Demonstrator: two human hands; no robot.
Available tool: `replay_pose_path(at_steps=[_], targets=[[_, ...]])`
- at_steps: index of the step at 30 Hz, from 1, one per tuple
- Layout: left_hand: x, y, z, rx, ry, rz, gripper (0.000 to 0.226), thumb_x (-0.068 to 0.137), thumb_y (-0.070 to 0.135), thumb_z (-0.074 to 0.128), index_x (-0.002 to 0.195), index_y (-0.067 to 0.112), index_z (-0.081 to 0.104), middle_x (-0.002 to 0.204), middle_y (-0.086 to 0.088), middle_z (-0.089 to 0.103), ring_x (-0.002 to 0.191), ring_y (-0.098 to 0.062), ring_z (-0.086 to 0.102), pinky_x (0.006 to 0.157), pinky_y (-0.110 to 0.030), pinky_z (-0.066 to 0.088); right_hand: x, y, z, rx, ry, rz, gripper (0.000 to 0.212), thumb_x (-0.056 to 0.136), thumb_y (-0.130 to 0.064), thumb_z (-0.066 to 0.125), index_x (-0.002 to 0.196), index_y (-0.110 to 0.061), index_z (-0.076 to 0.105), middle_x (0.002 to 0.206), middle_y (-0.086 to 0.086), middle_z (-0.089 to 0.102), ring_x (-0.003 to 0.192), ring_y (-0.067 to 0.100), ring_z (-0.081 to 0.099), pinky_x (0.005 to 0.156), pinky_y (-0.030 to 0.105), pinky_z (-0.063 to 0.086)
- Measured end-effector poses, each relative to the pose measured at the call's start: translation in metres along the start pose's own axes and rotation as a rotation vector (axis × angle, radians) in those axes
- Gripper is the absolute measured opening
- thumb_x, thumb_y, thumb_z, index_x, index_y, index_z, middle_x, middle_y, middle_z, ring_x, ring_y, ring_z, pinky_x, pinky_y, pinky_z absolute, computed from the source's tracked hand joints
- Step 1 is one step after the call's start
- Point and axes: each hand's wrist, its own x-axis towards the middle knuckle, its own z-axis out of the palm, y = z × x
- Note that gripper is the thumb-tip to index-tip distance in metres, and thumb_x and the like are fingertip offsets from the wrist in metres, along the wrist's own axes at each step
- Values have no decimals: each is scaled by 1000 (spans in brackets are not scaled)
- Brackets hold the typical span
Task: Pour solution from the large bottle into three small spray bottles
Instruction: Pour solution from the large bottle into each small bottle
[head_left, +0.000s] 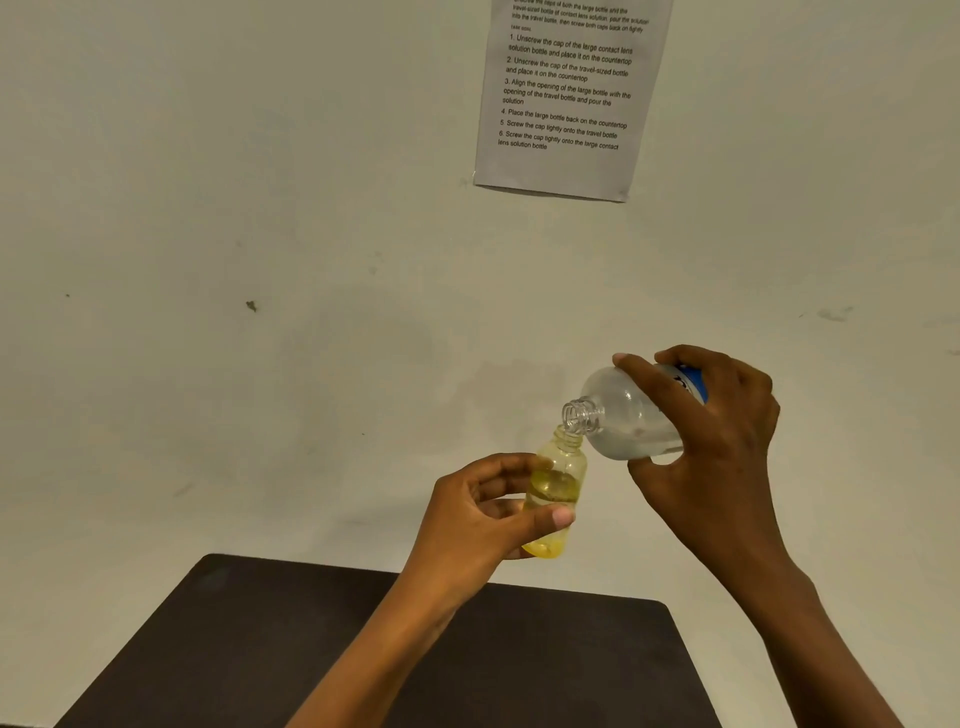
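My right hand (711, 447) grips the large clear bottle (623, 415), which has a blue label and no cap. It is tipped leftward, its open neck resting over the mouth of a small yellow-tinted bottle (558, 483). My left hand (483, 514) holds that small bottle upright in the air, thumb in front and fingers behind. The small bottle has no spray top and holds liquid to about its middle. Both bottles hover above the far edge of the dark table (260, 649). No other small bottles or caps are in view.
A pale wall fills the background. A printed instruction sheet (566, 98) is taped to it high above the hands. The dark table's rounded far corners show at the left and right.
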Motion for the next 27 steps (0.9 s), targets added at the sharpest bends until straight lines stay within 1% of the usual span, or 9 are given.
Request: replay_pose_path(at_steps=[4,9,12,16,20,25,27], targets=[[0,-1,-1,1,4,3,36,67,13,78,99,27,66,96,4,71,85,-15,70,63,-25,57,0,0,-1,5,-1,4,87,51,0,84,124,-29,46,118,14,53,113,28,34,91,35,26],[1,-3,-1,13,8,1,38,67,15,79,100,26,66,98,2,71,88,-18,70,65,-27,58,-1,0,0,10,8,-1,84,51,0,85,123,-25,49,117,16,54,113,29,34,91,36,27],[2,-3,-1,12,6,-2,37,67,14,78,99,27,65,99,1,71,88,-19,70,66,-29,59,-1,0,1,9,6,0,86,51,0,85,123,-26,47,117,16,53,113,29,34,91,36,27],[1,-2,-1,6,6,6,36,67,14,78,97,29,65,95,4,71,85,-15,70,62,-24,57,0,0,1,6,7,-1,86,52,-1,85,123,-27,46,118,16,54,113,28,33,91,35,26],[2,-2,-1,9,9,9,36,67,15,78,96,30,65,95,5,71,85,-14,70,61,-24,57,0,1,2,11,7,-3,86,52,-1,85,123,-28,47,118,15,53,113,28,34,91,35,26],[2,-3,-2,18,12,0,38,67,15,78,102,27,65,101,1,70,91,-20,69,69,-32,60,1,0,2,11,1,-2,87,52,0,84,124,-30,45,118,15,53,114,28,33,92,35,26],[2,-3,-2,19,11,3,38,67,15,78,101,28,64,101,1,70,91,-20,69,69,-31,60,1,0,1,11,2,-6,86,53,0,84,124,-30,45,118,15,53,114,28,33,91,35,26]])
